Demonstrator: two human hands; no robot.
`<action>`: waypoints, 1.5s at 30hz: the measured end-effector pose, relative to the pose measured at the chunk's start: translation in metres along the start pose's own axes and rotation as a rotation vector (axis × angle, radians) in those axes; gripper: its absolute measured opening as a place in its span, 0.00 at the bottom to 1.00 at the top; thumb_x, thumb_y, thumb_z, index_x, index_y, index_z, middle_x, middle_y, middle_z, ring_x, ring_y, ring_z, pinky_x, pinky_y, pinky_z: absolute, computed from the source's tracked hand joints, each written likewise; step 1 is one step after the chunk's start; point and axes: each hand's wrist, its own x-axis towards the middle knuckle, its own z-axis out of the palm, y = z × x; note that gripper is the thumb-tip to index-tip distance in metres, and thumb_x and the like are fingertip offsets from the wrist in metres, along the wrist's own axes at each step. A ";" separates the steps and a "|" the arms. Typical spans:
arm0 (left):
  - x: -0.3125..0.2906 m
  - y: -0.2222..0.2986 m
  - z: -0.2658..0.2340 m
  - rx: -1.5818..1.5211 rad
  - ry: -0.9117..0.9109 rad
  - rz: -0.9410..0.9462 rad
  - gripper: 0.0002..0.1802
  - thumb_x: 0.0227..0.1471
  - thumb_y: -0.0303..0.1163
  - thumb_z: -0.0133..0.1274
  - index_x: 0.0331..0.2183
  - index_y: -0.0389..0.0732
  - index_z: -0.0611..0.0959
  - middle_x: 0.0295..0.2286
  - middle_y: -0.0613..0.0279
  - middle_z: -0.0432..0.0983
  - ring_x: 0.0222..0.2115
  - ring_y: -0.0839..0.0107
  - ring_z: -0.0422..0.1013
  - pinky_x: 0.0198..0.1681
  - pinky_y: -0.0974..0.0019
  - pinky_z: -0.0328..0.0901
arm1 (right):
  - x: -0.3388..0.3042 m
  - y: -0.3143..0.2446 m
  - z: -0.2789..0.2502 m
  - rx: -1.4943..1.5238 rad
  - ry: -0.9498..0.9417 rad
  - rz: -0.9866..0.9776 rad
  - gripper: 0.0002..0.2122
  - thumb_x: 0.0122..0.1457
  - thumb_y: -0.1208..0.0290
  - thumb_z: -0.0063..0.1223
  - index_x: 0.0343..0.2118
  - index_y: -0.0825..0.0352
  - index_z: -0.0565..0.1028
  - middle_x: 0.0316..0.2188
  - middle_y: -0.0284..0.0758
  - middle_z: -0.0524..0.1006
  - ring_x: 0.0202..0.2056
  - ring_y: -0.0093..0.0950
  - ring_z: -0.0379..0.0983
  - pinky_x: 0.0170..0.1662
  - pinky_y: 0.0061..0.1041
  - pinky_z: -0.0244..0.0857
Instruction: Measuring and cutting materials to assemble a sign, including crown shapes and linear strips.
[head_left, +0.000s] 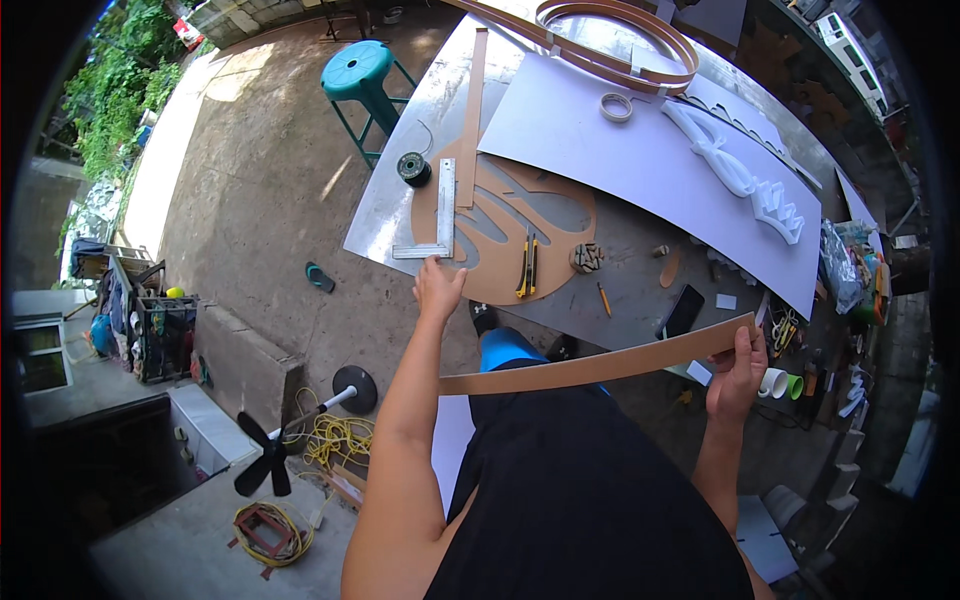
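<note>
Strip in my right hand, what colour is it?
The strip is brown; it shows best in the head view.

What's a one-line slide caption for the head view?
Right hand gripping one end of a brown strip, left hand at the metal square on a cluttered table.

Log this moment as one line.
left hand: fingertips at metal square | right hand: holding end of brown strip | table: cutters on brown cutout

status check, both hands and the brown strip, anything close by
Right hand holding brown strip by one end. Left hand at metal square, contact unclear. Two cutters right of left hand.
</note>
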 end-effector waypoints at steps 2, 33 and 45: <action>0.019 -0.004 0.004 0.016 -0.005 -0.001 0.41 0.45 0.51 0.65 0.55 0.41 0.70 0.51 0.49 0.69 0.55 0.50 0.63 0.55 0.47 0.59 | -0.001 0.003 0.010 -0.008 0.018 0.035 0.06 0.68 0.67 0.49 0.37 0.63 0.71 0.27 0.29 0.77 0.24 0.17 0.73 0.26 0.17 0.67; 0.098 0.014 0.027 0.299 -0.357 0.812 0.35 0.53 0.41 0.55 0.60 0.43 0.70 0.65 0.50 0.49 0.64 0.53 0.50 0.65 0.45 0.45 | -0.010 0.032 0.187 -0.159 0.234 0.125 0.06 0.68 0.67 0.49 0.36 0.63 0.72 0.28 0.29 0.76 0.25 0.17 0.71 0.26 0.17 0.65; 0.079 0.088 -0.113 -0.395 -1.031 0.537 0.28 0.58 0.43 0.55 0.56 0.38 0.73 0.48 0.48 0.75 0.42 0.53 0.75 0.46 0.57 0.70 | 0.005 0.055 0.203 -0.176 0.206 0.207 0.07 0.68 0.67 0.48 0.36 0.64 0.73 0.28 0.30 0.77 0.26 0.18 0.73 0.26 0.17 0.66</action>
